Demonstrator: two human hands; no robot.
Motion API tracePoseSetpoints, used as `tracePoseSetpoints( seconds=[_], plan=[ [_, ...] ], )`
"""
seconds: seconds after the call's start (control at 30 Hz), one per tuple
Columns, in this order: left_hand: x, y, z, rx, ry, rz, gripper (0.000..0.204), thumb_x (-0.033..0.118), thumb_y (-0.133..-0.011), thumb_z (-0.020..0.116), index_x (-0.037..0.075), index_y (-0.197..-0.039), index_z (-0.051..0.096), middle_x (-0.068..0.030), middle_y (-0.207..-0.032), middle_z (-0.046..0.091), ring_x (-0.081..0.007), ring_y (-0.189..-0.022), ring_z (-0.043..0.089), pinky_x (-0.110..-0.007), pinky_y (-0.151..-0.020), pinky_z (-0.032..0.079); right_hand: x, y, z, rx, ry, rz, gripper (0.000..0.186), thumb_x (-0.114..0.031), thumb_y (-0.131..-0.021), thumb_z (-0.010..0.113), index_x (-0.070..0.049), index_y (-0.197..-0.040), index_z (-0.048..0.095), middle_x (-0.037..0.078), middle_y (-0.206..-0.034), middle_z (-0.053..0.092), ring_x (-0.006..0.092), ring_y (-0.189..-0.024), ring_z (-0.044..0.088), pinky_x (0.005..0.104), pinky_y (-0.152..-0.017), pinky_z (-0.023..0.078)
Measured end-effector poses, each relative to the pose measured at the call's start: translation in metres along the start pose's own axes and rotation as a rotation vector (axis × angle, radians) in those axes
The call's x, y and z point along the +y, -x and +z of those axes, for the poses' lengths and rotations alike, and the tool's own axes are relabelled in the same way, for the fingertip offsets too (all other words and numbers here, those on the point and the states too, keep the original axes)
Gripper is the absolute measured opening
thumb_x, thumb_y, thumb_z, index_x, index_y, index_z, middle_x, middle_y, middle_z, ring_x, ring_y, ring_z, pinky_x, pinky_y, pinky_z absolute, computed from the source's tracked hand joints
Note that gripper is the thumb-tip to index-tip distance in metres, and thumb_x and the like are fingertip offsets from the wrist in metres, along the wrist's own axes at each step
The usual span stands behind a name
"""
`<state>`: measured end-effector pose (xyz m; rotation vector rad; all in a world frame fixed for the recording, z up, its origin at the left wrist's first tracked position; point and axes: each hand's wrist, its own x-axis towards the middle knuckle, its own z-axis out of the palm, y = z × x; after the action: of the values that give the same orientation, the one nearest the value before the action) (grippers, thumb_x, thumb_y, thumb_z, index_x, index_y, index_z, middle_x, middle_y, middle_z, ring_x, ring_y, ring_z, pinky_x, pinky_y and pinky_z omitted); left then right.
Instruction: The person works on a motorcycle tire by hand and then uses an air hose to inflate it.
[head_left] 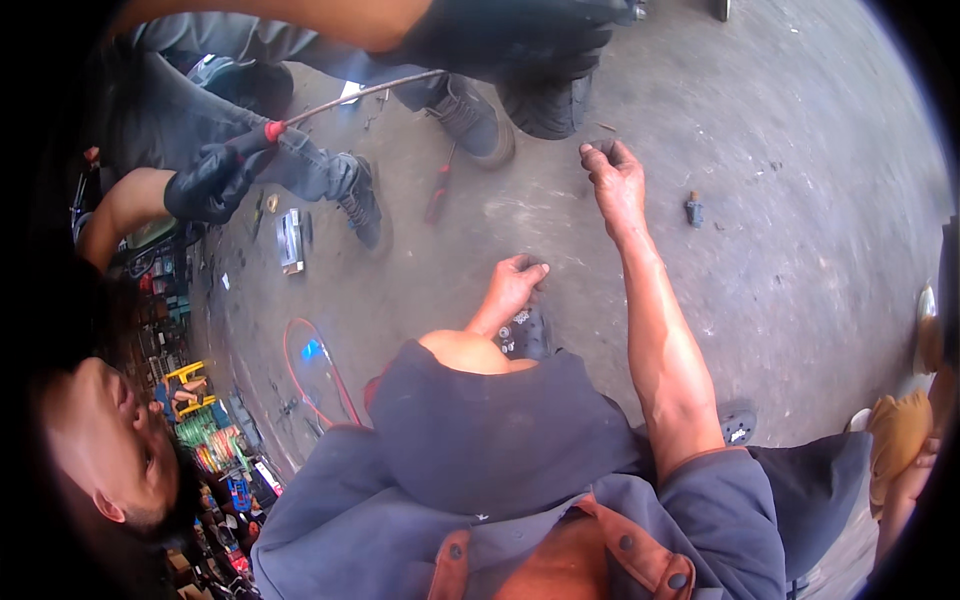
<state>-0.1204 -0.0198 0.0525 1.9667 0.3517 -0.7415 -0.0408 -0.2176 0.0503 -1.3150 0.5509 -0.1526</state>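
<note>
My right hand [615,182] reaches forward over the floor, fingers curled toward the thumb. It is just below a black, ridged, rubber-looking round thing [545,108]; anything in the fingers is too small to make out. Lower down, my left hand [512,288] is closed in a loose pinch above my dark clog [525,333], and its contents are hidden. Opposite me, a co-worker's black-gloved hand [212,185] grips a long screwdriver [350,98] with a red collar. The co-worker's other gloved hand [500,40] rests over the black round thing.
A red-handled screwdriver [438,192] lies on the floor between the co-worker's shoes. A small blue-grey part [694,209] is right of my right hand. Left are a printed box [290,240], a thin red cord [290,350] and stacked goods [215,440]. Another person [905,440] is at right.
</note>
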Motion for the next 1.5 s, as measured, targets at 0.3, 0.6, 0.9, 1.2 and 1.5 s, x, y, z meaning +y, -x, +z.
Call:
tracePoseSetpoints(
  seconds=[0.3,0.6,0.9,1.2,1.5],
  plan=[
    [0.0,-0.002,-0.003,-0.01,0.041,-0.029,0.021,0.02,-0.085,0.062,0.0,-0.093,0.064,-0.0064,-0.069,0.062,-0.0109,-0.051,0.053,-0.026,-0.044,0.042,0.001,0.002,0.002,-0.015,0.013,-0.022,0.024,-0.024,-0.084,0.064,-0.002,-0.094,0.065,0.002,-0.079,0.061,0.0109,-0.073,0.052,0.0267,-0.068,0.043],
    [0.028,-0.032,-0.021,0.065,0.025,0.055,0.024,0.019,-0.084,0.064,0.001,-0.099,0.065,-0.0064,-0.074,0.063,-0.0121,-0.057,0.056,-0.027,-0.049,0.045,0.009,-0.005,-0.003,0.027,0.025,-0.062,0.029,-0.022,-0.084,0.062,0.006,-0.089,0.059,0.016,-0.079,0.064,0.0193,-0.076,0.057,0.0349,-0.073,0.046],
    [0.054,-0.044,-0.013,-0.125,-0.305,0.096,0.025,0.019,-0.082,0.065,-0.001,-0.098,0.064,-0.0067,-0.074,0.063,-0.0126,-0.058,0.056,-0.028,-0.05,0.046,-0.012,0.002,-0.009,0.159,0.022,0.045,0.038,-0.033,-0.087,0.059,0.005,-0.087,0.056,0.019,-0.075,0.06,0.0249,-0.07,0.055,0.0396,-0.07,0.044],
    [0.127,0.01,-0.034,-0.196,-0.534,-0.141,0.027,0.02,-0.081,0.064,-0.001,-0.099,0.066,-0.0072,-0.074,0.062,-0.0134,-0.059,0.056,-0.029,-0.05,0.045,-0.139,0.079,-0.064,0.353,-0.003,0.196,0.034,-0.029,-0.087,0.059,0.004,-0.086,0.058,0.016,-0.077,0.062,0.0241,-0.073,0.056,0.0377,-0.07,0.045],
    [0.256,0.1,0.027,-0.14,-0.386,-0.031,0.027,0.017,-0.083,0.064,-0.002,-0.102,0.064,-0.0074,-0.077,0.063,-0.0138,-0.062,0.057,-0.028,-0.053,0.047,-0.234,0.162,-0.11,0.457,0.009,0.274,0.029,-0.025,-0.086,0.06,0.005,-0.086,0.059,0.011,-0.071,0.061,0.0173,-0.068,0.053,0.0341,-0.065,0.044]
  ],
)
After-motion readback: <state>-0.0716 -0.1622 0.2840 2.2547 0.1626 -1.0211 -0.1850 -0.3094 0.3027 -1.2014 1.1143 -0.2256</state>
